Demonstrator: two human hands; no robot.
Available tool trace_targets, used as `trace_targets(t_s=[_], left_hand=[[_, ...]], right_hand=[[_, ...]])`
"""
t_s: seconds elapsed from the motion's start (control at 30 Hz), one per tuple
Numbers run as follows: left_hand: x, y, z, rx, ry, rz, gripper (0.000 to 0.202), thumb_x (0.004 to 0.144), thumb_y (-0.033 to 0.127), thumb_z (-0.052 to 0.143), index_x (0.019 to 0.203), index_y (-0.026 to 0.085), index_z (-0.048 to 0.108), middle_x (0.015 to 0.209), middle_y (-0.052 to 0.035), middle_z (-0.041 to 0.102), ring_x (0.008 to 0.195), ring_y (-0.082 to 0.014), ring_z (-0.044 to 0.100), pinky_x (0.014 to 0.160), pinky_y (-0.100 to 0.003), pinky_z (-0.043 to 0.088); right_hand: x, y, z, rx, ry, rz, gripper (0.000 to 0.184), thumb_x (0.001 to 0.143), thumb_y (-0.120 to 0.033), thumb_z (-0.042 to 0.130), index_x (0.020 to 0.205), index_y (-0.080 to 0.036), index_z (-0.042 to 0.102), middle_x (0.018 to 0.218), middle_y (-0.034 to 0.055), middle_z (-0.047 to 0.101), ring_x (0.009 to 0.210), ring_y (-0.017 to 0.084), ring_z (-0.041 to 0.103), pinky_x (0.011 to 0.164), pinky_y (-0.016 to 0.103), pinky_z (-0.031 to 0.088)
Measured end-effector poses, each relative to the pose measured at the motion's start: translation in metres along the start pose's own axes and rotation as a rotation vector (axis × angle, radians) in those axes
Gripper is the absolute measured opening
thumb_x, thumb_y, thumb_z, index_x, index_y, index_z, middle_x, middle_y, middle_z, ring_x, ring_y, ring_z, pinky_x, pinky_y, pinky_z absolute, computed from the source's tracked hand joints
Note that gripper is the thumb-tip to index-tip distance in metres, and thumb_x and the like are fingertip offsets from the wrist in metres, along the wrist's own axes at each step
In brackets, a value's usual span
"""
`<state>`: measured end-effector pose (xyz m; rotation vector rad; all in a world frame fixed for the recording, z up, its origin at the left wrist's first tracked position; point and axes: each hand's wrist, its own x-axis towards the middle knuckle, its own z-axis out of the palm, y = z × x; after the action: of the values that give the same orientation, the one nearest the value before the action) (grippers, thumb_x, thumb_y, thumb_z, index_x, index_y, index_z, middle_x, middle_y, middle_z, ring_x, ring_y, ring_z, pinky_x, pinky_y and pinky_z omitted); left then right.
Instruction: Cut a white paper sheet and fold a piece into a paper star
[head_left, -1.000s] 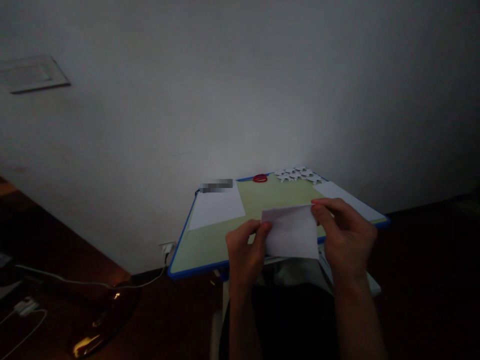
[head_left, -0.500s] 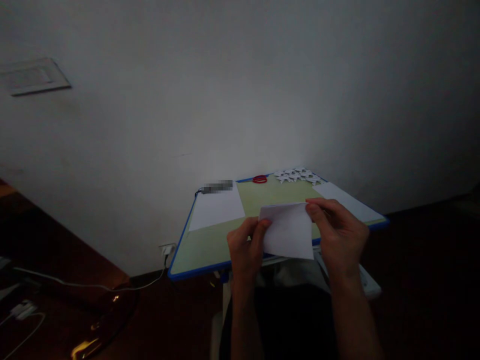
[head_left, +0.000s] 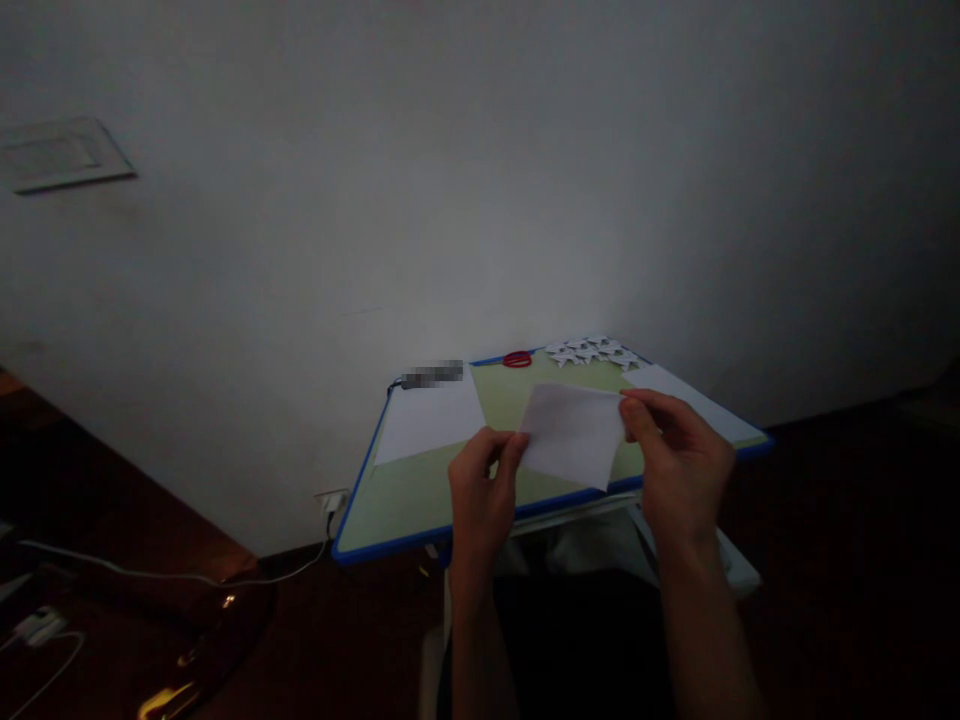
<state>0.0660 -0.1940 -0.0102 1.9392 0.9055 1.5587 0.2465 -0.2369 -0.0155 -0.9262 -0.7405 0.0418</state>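
Note:
A small white sheet of paper (head_left: 570,438) is held up above the near edge of a small table (head_left: 409,505). My left hand (head_left: 484,480) pinches its left edge between thumb and forefinger. At the upper right corner, my right hand (head_left: 679,460) grips the paper the same way, with the other fingers curled in. The sheet looks flat and slightly tilted; whether it has folds I cannot tell.
On the table lie a larger white sheet (head_left: 431,415) at left, red-handled scissors (head_left: 517,359), several folded white paper pieces (head_left: 592,350) at the back, and another sheet (head_left: 690,400) at right. A wall (head_left: 480,200) stands behind. A cable (head_left: 187,575) runs to a socket (head_left: 332,500).
The paper has turned a little, its lower right corner swinging left and up. My left hand has shifted slightly left, now gripping lower on the edge; the right keeps its corner.

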Motion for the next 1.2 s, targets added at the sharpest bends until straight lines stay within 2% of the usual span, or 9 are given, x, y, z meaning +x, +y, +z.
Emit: trace_targets(t_s=[0.2, 0.4, 0.6, 0.77, 1.03, 1.2], left_hand=[[-0.001, -0.007, 0.002, -0.010, 0.015, -0.058, 0.038, 0.094, 0.040, 0.069, 0.064, 0.019, 0.060, 0.052, 0.0058, 0.050, 0.049, -0.0106, 0.044, 0.053, -0.024, 0.036], [0.000, -0.017, 0.000, 0.122, 0.046, 0.065, 0.050, 0.095, 0.042, 0.065, 0.054, 0.020, 0.047, 0.052, 0.0055, 0.043, 0.052, -0.0102, 0.040, 0.054, -0.025, 0.030], [-0.001, -0.017, 0.000, 0.075, 0.016, 0.058, 0.047, 0.100, 0.044, 0.059, 0.059, 0.020, 0.054, 0.054, 0.0037, 0.048, 0.053, -0.0120, 0.046, 0.056, -0.026, 0.035], [-0.004, -0.012, 0.002, -0.070, 0.050, -0.019, 0.028, 0.099, 0.044, 0.063, 0.093, 0.019, 0.073, 0.080, -0.0029, 0.069, 0.071, -0.0160, 0.063, 0.063, -0.026, 0.048], [-0.006, -0.010, 0.011, -0.141, 0.138, -0.099, 0.023, 0.096, 0.039, 0.069, 0.086, 0.019, 0.072, 0.078, -0.0025, 0.071, 0.072, -0.0153, 0.065, 0.060, -0.022, 0.048], [-0.004, -0.008, 0.010, -0.114, 0.093, -0.130, 0.022, 0.098, 0.038, 0.064, 0.086, 0.019, 0.065, 0.071, 0.0003, 0.066, 0.062, -0.0131, 0.059, 0.055, -0.021, 0.042]], right_hand=[[-0.002, 0.004, 0.002, -0.026, 0.007, 0.003, 0.018, 0.083, -0.037, 0.086, 0.088, -0.020, 0.083, 0.086, 0.0047, 0.080, 0.074, 0.019, 0.070, 0.065, 0.031, 0.057], [-0.002, 0.007, 0.003, 0.000, 0.024, 0.053, 0.018, 0.082, -0.037, 0.086, 0.088, -0.021, 0.083, 0.089, 0.0048, 0.080, 0.078, 0.020, 0.070, 0.067, 0.032, 0.056], [0.000, 0.009, 0.002, 0.042, 0.028, 0.085, 0.017, 0.081, -0.035, 0.086, 0.089, -0.020, 0.083, 0.083, 0.0034, 0.078, 0.070, 0.017, 0.066, 0.058, 0.028, 0.051], [-0.002, 0.006, 0.003, 0.030, -0.003, 0.137, 0.017, 0.080, -0.035, 0.086, 0.089, -0.020, 0.083, 0.087, 0.0046, 0.080, 0.071, 0.018, 0.066, 0.060, 0.029, 0.052], [-0.004, -0.002, 0.003, -0.025, -0.149, 0.137, 0.011, 0.080, -0.033, 0.085, 0.086, -0.024, 0.085, 0.085, 0.0030, 0.081, 0.076, 0.019, 0.070, 0.065, 0.030, 0.057], [-0.004, 0.000, 0.004, -0.018, -0.168, 0.121, 0.008, 0.081, -0.032, 0.084, 0.086, -0.025, 0.084, 0.086, 0.0027, 0.081, 0.080, 0.019, 0.072, 0.070, 0.031, 0.059]])
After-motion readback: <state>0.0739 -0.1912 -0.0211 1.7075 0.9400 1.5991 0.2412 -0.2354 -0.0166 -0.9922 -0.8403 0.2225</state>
